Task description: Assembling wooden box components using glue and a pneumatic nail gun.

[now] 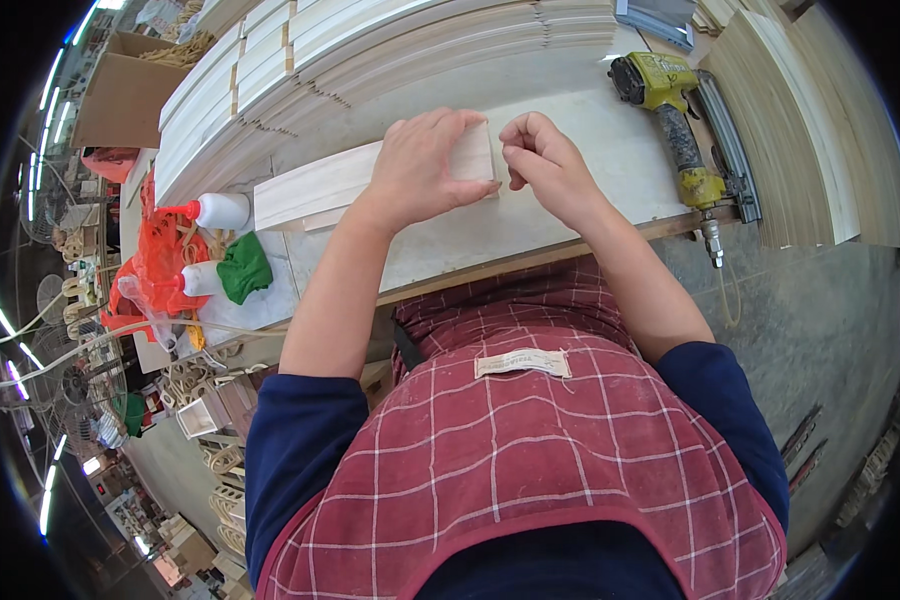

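A pale wooden board point(315, 185) lies along the worktable point(560, 215) in front of me, with a second strip point(325, 218) showing under its near edge. My left hand point(422, 168) is spread over the board's right end, thumb on the near edge and fingers on the far edge, gripping it. Just right of that end, my right hand point(550, 165) hovers with curled fingers, thumb against the index finger. Anything tiny between those fingertips is too small to make out.
Long stacked boards point(370, 65) line the table's far side. A yellow-green nail gun point(685, 130) lies at the right beside upright panels point(790, 130). On the left are white glue bottles point(222, 210) with red tips, a green cloth point(245, 268) and red plastic bags point(155, 260).
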Available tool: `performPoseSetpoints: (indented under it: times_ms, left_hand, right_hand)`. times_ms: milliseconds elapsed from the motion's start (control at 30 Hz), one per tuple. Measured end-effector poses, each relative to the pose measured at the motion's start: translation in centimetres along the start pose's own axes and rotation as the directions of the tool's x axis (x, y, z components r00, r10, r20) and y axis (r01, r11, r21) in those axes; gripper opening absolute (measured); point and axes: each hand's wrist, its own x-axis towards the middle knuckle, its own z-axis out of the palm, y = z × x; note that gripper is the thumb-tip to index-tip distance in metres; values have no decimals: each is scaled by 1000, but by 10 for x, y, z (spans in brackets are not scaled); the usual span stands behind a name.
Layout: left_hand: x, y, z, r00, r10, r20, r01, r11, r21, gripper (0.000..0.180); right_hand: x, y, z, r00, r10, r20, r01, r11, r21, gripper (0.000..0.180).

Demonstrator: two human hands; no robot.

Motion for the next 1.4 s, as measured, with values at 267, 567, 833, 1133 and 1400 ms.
performPoseSetpoints:
  times_ms: [267,567,833,1133,1400]
  left_hand:
    - [-6,-5,0,1000,-17,-9,17,1000,8,59]
    - [-14,-1,-4,999,-50,15,50,998,-27,59]
    - [-11,-5,-1,1000,-4,-2,4,999,-39,58]
    - [-8,1,-2,999,-47,14,47,999,-24,56]
    - [-7,2,-3,996,-79,42,80,997,-13,57]
  right_hand:
    - [4,-3,3,996,-36,82,58,958,-281,19]
    - [-3,-8,-9,996,-35,82,53,972,-227,18]
    - [-7,-14,-12,994,-87,73,103,959,-265,14]
    - [-10,-22,-6,996,27,88,-18,995,-97,12]
    - [1,-8,0,1000,-30,1,29,956,-290,23]
